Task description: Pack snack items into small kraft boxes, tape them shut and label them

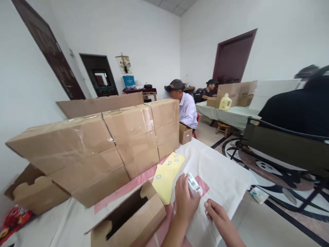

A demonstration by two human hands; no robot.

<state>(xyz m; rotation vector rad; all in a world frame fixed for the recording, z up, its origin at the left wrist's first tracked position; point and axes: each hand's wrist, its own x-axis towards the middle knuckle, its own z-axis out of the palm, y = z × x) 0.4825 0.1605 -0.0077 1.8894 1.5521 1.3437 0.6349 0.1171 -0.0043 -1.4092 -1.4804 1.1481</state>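
Observation:
My left hand (185,197) is closed around a small white item with blue-green print (193,184), held above the cloth-covered table; its exact kind is unclear. Close by on the right, my right hand (218,215) has its fingers curled in a pinch. A tiny pale tip shows at the fingertips, too small to name. Beyond my left hand lie yellow sheets (163,180) with a few small outlined labels. An open cardboard box (136,223) stands left of my left forearm, its inside dark.
Stacked cardboard boxes (133,137) form a wall along the table's far side. A small open box (185,133) stands at its right end, near a seated person (188,108). A red packet (15,221) lies far left. Another person sits in a chair (288,147) at right.

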